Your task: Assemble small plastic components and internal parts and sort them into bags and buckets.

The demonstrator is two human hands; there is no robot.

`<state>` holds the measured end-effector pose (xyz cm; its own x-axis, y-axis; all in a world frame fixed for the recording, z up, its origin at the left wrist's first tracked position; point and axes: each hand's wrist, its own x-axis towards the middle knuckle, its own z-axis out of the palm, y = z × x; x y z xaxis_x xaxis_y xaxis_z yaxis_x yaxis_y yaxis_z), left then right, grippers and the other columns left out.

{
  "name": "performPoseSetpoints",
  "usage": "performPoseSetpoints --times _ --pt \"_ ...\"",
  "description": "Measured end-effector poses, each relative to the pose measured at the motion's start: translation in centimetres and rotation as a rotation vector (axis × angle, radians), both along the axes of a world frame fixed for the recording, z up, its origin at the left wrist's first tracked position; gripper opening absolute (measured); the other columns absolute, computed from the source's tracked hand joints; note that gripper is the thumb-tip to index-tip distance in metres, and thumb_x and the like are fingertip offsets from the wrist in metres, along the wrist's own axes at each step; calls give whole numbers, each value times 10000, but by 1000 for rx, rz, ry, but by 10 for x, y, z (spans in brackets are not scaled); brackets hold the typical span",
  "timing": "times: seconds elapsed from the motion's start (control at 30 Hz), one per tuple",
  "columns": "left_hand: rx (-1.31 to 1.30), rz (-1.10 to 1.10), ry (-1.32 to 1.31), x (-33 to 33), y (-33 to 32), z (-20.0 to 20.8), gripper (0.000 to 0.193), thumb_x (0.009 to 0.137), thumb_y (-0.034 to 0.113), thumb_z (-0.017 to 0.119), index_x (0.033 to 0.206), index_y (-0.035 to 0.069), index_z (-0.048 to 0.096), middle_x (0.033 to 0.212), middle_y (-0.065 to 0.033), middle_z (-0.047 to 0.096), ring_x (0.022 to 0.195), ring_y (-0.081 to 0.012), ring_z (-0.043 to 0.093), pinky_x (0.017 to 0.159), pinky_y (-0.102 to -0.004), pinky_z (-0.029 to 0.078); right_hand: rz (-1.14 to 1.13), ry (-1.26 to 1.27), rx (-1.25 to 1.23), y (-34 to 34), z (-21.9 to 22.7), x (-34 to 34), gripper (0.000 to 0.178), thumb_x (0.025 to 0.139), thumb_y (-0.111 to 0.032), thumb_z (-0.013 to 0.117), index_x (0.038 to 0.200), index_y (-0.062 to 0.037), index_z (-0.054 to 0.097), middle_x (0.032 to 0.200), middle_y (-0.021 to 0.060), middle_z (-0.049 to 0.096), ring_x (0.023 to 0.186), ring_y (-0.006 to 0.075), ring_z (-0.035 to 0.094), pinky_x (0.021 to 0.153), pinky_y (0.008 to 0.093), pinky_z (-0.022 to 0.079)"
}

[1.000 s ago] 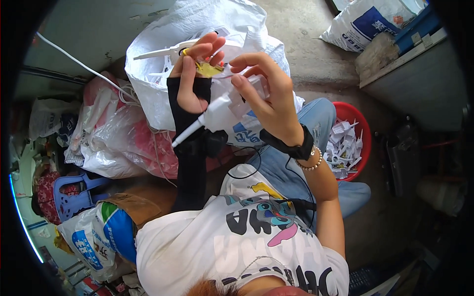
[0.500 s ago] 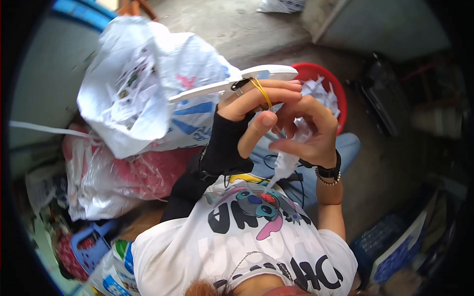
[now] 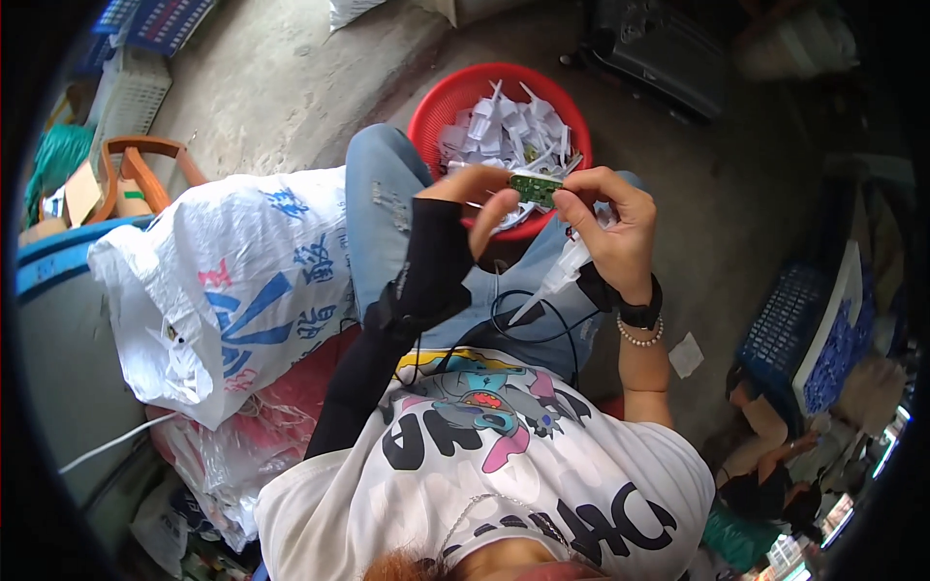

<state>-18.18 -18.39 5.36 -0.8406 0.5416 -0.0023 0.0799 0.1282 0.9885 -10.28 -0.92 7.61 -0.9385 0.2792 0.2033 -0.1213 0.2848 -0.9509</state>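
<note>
My right hand point(image 3: 620, 228) is closed, pinching the right end of a small green circuit board point(image 3: 535, 190) between thumb and forefinger. A white edge shows behind the board. Below that hand, a white plastic piece with a narrow pointed tip point(image 3: 554, 283) slants down to the left, seemingly tucked under its other fingers. My left hand point(image 3: 470, 198), in a black sleeve, is blurred beside the board's left end. Its fingers reach toward the board and its thumb stands apart. Beyond the hands is a red basket point(image 3: 418, 131) with many white plastic pieces point(image 3: 504, 126).
At the left, a white woven sack point(image 3: 266, 261) leans beside my leg, with plastic-wrapped pink material point(image 3: 291, 416) near it. A dark case point(image 3: 659, 53) stands at the far right. Blue crates point(image 3: 780, 315) sit at the right. A black cord point(image 3: 542, 334) loops over my lap.
The view has shifted, bringing the whole basket into sight. My left thumb has parted from the fingers. The long white piece and yellow band at my left hand no longer show; the green board now does.
</note>
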Motion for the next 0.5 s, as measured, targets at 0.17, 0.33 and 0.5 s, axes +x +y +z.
performPoseSetpoints --times 0.17,0.33,0.5 --pt "188 413 311 -23 -9 -46 302 901 105 609 1156 67 451 1035 -58 506 888 -104 524 667 -242 441 -36 -43 -165 22 6 11 72 832 -19 681 859 10 620 717 19 628 627 53 577 557 188 422" --pt "746 -502 -867 -1 12 -122 1061 752 641 659 1500 133 103 1447 -119 328 1341 -279 332 1090 -447 297 66 -80 -580 28 1 11 120 883 -98 657 931 1 610 702 13 615 601 44 551 524 179 397" --pt "620 -497 -536 -1 57 -56 913 836 514 649 1481 79 171 1383 -137 413 1268 -234 430 1067 -356 324 57 -112 -693 36 -18 15 119 908 -115 627 939 0 613 706 2 610 616 38 552 535 170 390"
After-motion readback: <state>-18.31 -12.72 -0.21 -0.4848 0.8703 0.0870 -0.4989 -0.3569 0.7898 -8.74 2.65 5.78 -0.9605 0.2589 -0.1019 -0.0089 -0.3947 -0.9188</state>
